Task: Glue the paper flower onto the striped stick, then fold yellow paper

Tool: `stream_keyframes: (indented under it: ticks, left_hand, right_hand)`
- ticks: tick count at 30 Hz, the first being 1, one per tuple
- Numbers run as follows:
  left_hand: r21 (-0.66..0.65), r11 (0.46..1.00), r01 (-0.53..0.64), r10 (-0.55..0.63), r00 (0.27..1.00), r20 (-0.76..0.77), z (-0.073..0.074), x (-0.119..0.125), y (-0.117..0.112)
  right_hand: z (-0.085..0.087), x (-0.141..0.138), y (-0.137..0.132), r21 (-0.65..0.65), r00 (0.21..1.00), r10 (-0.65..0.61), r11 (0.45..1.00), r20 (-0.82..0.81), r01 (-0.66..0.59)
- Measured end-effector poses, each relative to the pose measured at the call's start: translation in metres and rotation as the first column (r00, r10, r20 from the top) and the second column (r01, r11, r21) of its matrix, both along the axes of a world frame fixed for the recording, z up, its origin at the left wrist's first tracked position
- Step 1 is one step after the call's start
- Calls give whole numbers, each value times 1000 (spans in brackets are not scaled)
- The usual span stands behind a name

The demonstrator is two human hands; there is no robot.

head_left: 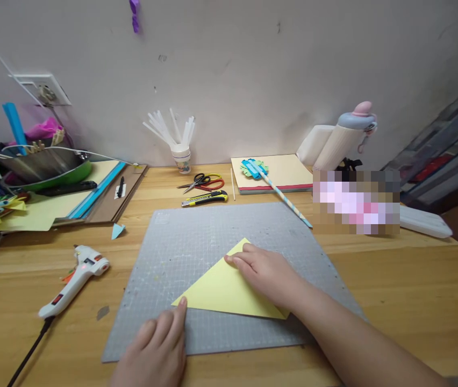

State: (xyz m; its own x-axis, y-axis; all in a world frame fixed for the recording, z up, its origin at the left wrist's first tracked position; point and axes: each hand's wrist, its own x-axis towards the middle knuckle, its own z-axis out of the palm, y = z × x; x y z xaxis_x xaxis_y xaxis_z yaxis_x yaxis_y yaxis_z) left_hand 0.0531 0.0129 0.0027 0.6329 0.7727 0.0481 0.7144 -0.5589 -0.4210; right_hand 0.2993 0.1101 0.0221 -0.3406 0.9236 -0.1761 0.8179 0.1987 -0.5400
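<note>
A yellow sheet of paper (221,290), folded into a triangle, lies on a grey cutting mat (180,242). My right hand (267,271) lies flat on the paper's right half, fingers stretched out and pressing near the top corner. My left hand (154,346) is at the mat's front edge. Its index finger is stretched out and touches the paper's left corner, and it holds nothing.
A white glue gun (73,279) with a black cord lies left of the mat. Behind the mat are scissors (201,181), a yellow utility knife (205,199), a cup of glue sticks (181,156), a paper stack (281,172) and a striped stick (289,203). Left: a green pan (45,169).
</note>
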Motion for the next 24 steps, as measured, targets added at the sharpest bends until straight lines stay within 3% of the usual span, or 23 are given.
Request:
stream_keyframes:
  ticks: [4, 8, 11, 13, 19, 21, 24]
  left_hand:
    - [-34, 999, -30, 29, 999, -16, 7, -10, 0]
    - [-100, 989, -108, 125, 975, 183, 14, -9, 15]
    - [-158, 968, -195, 239, 908, 343, 15, -6, 29]
    - [-157, 966, -207, 256, 867, 429, 12, -5, 35]
    - [-227, 967, -116, 218, 839, 499, -3, -6, 34]
    - [-180, 980, -80, 162, 851, 500, -3, -6, 32]
    - [-42, 998, 47, -19, 867, 498, 0, -7, 33]
  right_hand:
    - [-2, 0, 0, -3, 1000, 3, 1000, 11, -2]
    - [1, 0, -6, 51, 993, 55, 997, 107, -60]
    - [9, -3, -22, 91, 968, 86, 990, 236, -110]
    - [13, -6, -38, 99, 956, 75, 989, 285, -107]
    - [-7, -7, -77, 280, 957, 51, 951, 287, -135]
    - [-18, -5, -81, 361, 958, 39, 921, 283, -144]
    - [-29, -3, -82, 473, 948, 47, 858, 316, -200]
